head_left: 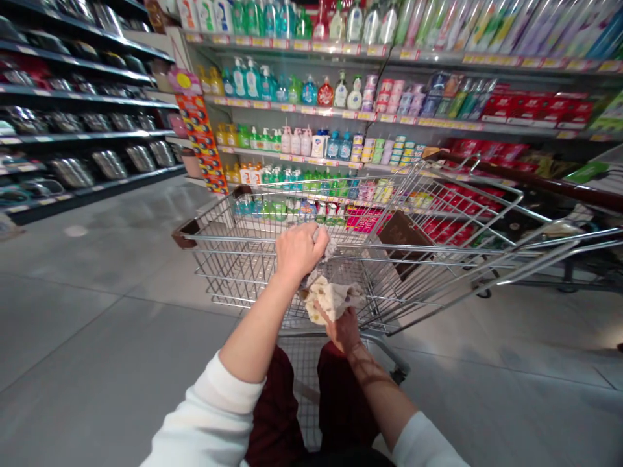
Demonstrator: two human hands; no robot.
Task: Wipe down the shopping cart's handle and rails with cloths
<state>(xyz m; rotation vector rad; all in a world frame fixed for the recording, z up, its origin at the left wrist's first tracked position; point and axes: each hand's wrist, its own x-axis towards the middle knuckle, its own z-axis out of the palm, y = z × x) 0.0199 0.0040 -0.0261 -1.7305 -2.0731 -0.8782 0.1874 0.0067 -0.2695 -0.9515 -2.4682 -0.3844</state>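
A metal shopping cart (pixel 233 243) stands side-on in front of me. My left hand (pixel 299 250) is closed in a fist at its top rail, with a bunched greyish cloth (pixel 329 248) showing at the thumb side. Lower down, my right hand (pixel 344 329) grips a crumpled cream cloth (pixel 333 298) with a faint pattern, against the wires of the cart's near side. Whether the two bunched parts belong to one cloth I cannot tell. A brown panel (pixel 403 243) shows in the cart's right part.
Behind the cart, shelves (pixel 302 107) hold pump bottles, tubs and red packs. Metal pots (pixel 109 163) fill shelving on the left. A second cart (pixel 559 259) appears at the right. Grey tiled floor (pixel 121 337) surrounds my legs, and a caster (pixel 400 375) sits below the basket.
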